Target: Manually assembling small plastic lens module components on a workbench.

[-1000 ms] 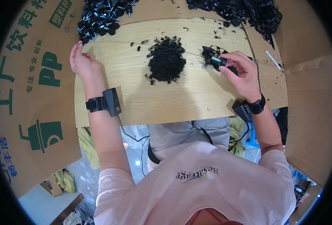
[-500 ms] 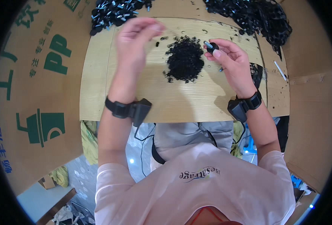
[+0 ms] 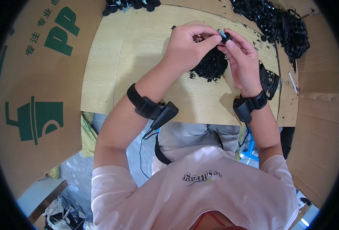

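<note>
My right hand (image 3: 244, 59) pinches a black round-headed bolt (image 3: 222, 34) between thumb and fingers, its silvery threaded stud pointing up and to the left. Right beside the stud, the thumb and forefinger of my left hand (image 3: 188, 46) are closed together at the bolt. Anything small between those left fingertips is too hidden to make out. Under and behind the hands lies a heap of small black rings (image 3: 210, 67), partly covered by my left hand. More black-headed bolts (image 3: 150, 5) lie in a pile at the far left.
A tangle of black perforated strips (image 3: 269, 23) spreads over the far right, with another perforated black piece (image 3: 269, 82) nearer. A white stick (image 3: 293, 82) lies on the right edge. Cardboard walls (image 3: 47, 80) flank the wooden tabletop (image 3: 146, 92). Black devices are strapped to both wrists.
My left hand has come from the far left across the ring heap to the bolt in my right hand. The view has shifted slightly, and the right hand still holds the bolt.
</note>
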Motion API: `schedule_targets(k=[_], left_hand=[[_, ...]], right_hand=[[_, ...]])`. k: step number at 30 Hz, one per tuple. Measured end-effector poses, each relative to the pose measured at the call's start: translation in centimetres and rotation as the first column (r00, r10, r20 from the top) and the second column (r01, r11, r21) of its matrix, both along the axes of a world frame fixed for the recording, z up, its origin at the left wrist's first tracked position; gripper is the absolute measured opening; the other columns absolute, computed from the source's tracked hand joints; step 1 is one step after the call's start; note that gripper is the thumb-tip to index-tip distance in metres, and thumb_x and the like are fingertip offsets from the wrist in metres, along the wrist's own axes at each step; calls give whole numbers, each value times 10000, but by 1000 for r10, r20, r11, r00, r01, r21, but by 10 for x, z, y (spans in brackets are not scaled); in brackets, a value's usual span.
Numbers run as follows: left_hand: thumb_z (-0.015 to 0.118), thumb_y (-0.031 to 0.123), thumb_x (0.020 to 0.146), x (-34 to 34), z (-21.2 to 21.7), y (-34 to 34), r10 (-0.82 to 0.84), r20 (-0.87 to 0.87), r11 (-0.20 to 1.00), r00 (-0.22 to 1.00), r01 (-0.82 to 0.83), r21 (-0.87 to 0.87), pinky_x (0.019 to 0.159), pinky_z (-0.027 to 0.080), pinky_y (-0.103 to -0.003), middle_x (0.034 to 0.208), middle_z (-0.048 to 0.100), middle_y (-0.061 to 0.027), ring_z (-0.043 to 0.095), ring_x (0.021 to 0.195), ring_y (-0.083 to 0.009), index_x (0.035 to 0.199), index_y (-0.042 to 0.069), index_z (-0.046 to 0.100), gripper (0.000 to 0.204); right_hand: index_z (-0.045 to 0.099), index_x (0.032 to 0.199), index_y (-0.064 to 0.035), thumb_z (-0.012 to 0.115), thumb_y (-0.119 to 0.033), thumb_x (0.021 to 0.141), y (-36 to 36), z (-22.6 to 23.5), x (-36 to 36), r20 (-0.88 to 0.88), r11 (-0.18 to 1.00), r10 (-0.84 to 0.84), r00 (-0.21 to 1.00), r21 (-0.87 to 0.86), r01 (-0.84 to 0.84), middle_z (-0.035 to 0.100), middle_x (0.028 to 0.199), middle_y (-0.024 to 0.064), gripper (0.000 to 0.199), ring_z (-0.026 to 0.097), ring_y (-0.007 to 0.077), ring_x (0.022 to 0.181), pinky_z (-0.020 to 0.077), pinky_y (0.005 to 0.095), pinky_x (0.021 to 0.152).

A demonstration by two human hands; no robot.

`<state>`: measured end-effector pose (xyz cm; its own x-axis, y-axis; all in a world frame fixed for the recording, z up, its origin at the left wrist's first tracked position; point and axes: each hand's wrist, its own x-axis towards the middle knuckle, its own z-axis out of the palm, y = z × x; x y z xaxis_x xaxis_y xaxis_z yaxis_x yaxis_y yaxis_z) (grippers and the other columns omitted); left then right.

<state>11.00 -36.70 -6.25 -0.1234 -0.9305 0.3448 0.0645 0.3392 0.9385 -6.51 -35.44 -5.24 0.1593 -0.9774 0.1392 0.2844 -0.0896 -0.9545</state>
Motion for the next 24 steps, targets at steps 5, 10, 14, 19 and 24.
schedule_targets(k=[5, 10, 14, 19, 24], left_hand=[[732, 122, 855, -1, -6, -3, -1, -1, 999, 1000, 1, 43, 713, 475, -230, 936, 698, -49, 616, 813, -90, 946, -5, 734, 156], [728, 120, 862, -5, -14, -6, -9, -1, 998, 1000, 9, 56, 705, 477, -222, 931, 698, -42, 614, 810, -79, 962, -1, 725, 157], [694, 103, 887, -11, -15, -4, 34, 22, 999, 999, -35, 33, 673, 459, -211, 874, 673, -21, 572, 752, -58, 951, 2, 697, 119], [658, 83, 899, -13, -20, -9, 83, 60, 995, 995, -79, -59, 635, 439, -214, 836, 632, -10, 528, 716, -52, 899, 17, 666, 67], [673, 102, 867, -11, -20, -13, 319, 267, 929, 909, -245, -276, 609, 420, -237, 811, 605, -24, 499, 682, -77, 900, 27, 668, 83]], right_hand=[[595, 1237, 33, 652, -50, 906, 1, -4, 2, 11, 1000, -12, 1000, 6, 12, 665, 1117, 110, 347, 638, 148, 986, 534, 300, 884], [611, 1223, 28, 671, -58, 897, 1, -9, 3, -16, 999, -47, 999, -6, 47, 669, 1061, 79, 342, 627, 123, 932, 525, 275, 862], [622, 1203, 27, 676, -66, 897, 2, -13, 5, -29, 994, -109, 994, -37, 108, 668, 1037, 71, 324, 624, 121, 914, 519, 272, 860], [633, 1174, 34, 661, -83, 911, 3, -13, 8, 24, 996, -93, 995, 17, 93, 670, 1068, 100, 290, 636, 143, 918, 525, 286, 860], [612, 1187, 68, 606, -73, 938, 3, -12, 3, 89, 997, 2, 996, 83, -9, 671, 1099, 149, 286, 655, 184, 956, 532, 306, 876]])
